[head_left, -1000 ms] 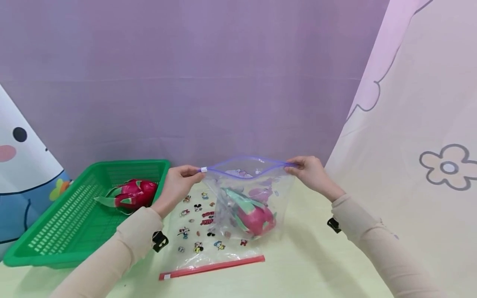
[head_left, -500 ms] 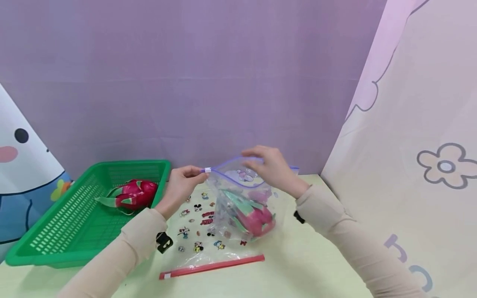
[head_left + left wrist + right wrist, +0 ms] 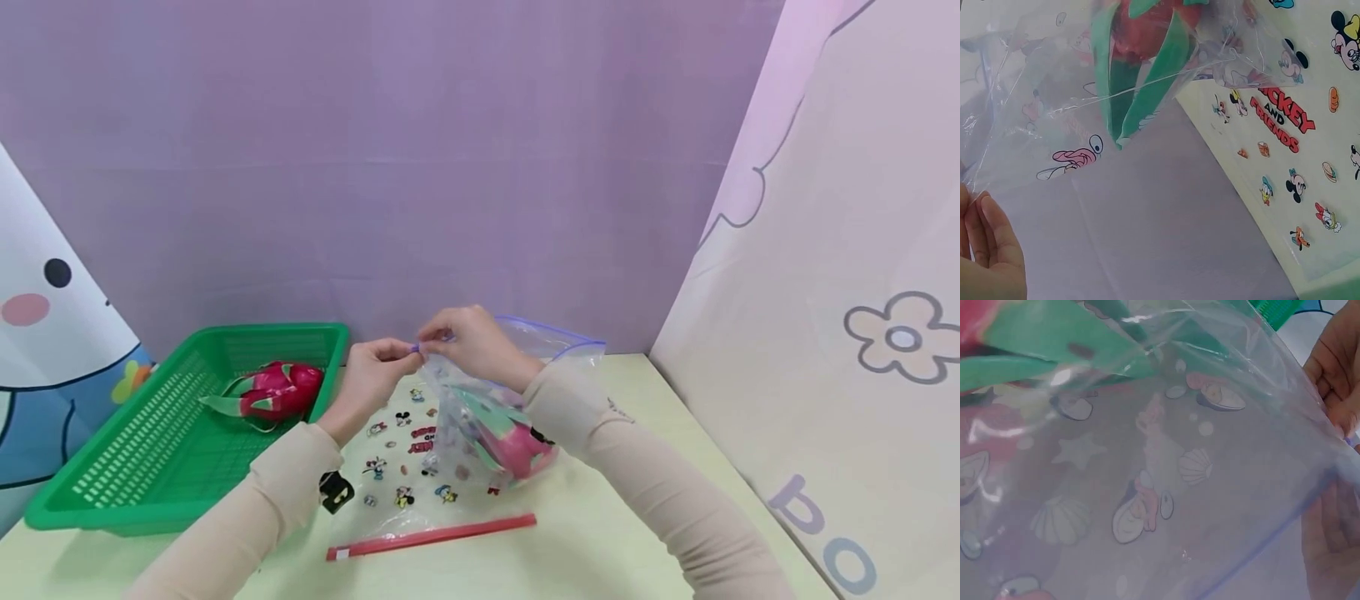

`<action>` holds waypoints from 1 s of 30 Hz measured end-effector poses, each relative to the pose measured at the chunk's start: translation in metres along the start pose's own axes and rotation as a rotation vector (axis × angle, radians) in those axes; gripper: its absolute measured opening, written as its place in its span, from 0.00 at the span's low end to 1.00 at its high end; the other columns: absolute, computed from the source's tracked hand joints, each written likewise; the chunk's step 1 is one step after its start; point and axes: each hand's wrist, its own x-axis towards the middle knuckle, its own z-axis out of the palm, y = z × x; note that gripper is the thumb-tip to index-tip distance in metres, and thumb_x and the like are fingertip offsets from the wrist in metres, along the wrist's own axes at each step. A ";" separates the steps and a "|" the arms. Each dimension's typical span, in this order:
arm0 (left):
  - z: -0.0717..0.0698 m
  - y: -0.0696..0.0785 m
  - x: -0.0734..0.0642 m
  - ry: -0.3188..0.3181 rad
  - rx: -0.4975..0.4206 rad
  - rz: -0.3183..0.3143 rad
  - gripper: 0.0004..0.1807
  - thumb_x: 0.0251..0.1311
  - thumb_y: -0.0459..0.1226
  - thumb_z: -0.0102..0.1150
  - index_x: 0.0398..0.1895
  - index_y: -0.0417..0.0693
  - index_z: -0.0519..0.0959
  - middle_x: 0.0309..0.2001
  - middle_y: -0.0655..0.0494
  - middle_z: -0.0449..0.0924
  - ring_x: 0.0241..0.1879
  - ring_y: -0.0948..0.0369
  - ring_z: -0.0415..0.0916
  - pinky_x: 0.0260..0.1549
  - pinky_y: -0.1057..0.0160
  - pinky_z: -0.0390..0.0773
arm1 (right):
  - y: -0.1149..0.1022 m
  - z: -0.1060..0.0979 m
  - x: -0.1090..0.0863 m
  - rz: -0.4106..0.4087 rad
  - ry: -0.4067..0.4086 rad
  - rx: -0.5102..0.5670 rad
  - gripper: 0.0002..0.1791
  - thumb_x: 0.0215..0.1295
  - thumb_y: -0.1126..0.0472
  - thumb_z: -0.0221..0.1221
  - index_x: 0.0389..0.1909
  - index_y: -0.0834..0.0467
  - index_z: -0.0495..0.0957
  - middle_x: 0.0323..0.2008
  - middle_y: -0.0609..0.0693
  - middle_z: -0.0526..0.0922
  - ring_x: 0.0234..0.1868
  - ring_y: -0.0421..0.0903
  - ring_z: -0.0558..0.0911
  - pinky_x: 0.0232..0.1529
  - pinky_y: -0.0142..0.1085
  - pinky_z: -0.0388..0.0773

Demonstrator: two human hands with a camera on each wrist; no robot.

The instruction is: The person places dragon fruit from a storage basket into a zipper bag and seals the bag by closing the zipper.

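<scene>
A clear slider zip bag (image 3: 447, 429) with a purple zip edge and printed shells hangs upright between both hands, its bottom low over the table. Inside lies a dragon fruit (image 3: 517, 454), red with green leaf tips, pointing up and left. The left hand (image 3: 375, 375) pinches the left end of the zip. Right beside it, the right hand (image 3: 480, 346) pinches the zip edge with thumb and fingers, covering the white slider. On the right, the bag's mouth gapes. In the right wrist view, both the left hand (image 3: 1335, 375) and right hand (image 3: 1332, 544) meet at the zip corner.
A green basket (image 3: 75, 500) at the left holds another dragon fruit (image 3: 288, 387). Flat on the table (image 3: 622, 517) lies a second clear bag (image 3: 390, 487) with cartoon prints and a red zip strip (image 3: 442, 535). A purple curtain (image 3: 480, 167) hangs behind.
The right hand has let go of the bag's right corner, crossed left and taken hold of the zip next to the left hand. The left hand keeps its pinch.
</scene>
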 end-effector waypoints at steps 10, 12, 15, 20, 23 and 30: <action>0.005 -0.003 0.003 0.044 0.049 0.029 0.14 0.56 0.44 0.61 0.35 0.41 0.82 0.34 0.51 0.83 0.37 0.59 0.77 0.38 0.64 0.75 | -0.003 0.007 0.002 0.028 -0.036 -0.108 0.10 0.59 0.68 0.57 0.38 0.55 0.84 0.35 0.46 0.85 0.30 0.39 0.79 0.37 0.31 0.75; 0.006 -0.004 0.003 0.051 0.048 0.033 0.15 0.55 0.45 0.62 0.33 0.42 0.82 0.33 0.52 0.83 0.37 0.60 0.77 0.38 0.64 0.75 | -0.003 0.008 0.002 0.038 -0.024 -0.110 0.11 0.59 0.70 0.56 0.37 0.55 0.84 0.35 0.47 0.85 0.25 0.38 0.76 0.32 0.29 0.72; 0.007 -0.005 0.003 0.056 0.039 0.045 0.15 0.54 0.46 0.62 0.33 0.42 0.83 0.33 0.53 0.83 0.36 0.60 0.77 0.37 0.64 0.75 | -0.002 0.010 0.002 0.052 -0.007 -0.112 0.11 0.59 0.71 0.56 0.36 0.55 0.84 0.34 0.47 0.85 0.21 0.38 0.72 0.25 0.26 0.68; 0.007 -0.004 0.004 0.067 0.001 0.055 0.13 0.55 0.42 0.62 0.33 0.39 0.82 0.33 0.52 0.83 0.37 0.59 0.78 0.38 0.63 0.76 | 0.000 0.008 0.002 0.060 -0.007 -0.111 0.10 0.59 0.70 0.56 0.36 0.56 0.84 0.35 0.48 0.85 0.22 0.39 0.73 0.25 0.25 0.69; 0.007 -0.004 0.005 0.065 -0.016 0.049 0.13 0.56 0.42 0.61 0.33 0.39 0.82 0.35 0.51 0.82 0.38 0.58 0.78 0.41 0.62 0.76 | 0.004 0.006 0.001 0.069 -0.003 -0.106 0.09 0.59 0.69 0.57 0.36 0.57 0.83 0.34 0.49 0.85 0.24 0.39 0.75 0.27 0.26 0.72; 0.006 -0.008 0.004 0.076 -0.008 0.030 0.12 0.56 0.41 0.61 0.35 0.41 0.82 0.34 0.53 0.82 0.38 0.56 0.79 0.40 0.62 0.77 | 0.014 0.003 -0.003 0.058 -0.010 -0.088 0.08 0.61 0.66 0.57 0.38 0.59 0.83 0.35 0.50 0.85 0.29 0.39 0.80 0.31 0.26 0.76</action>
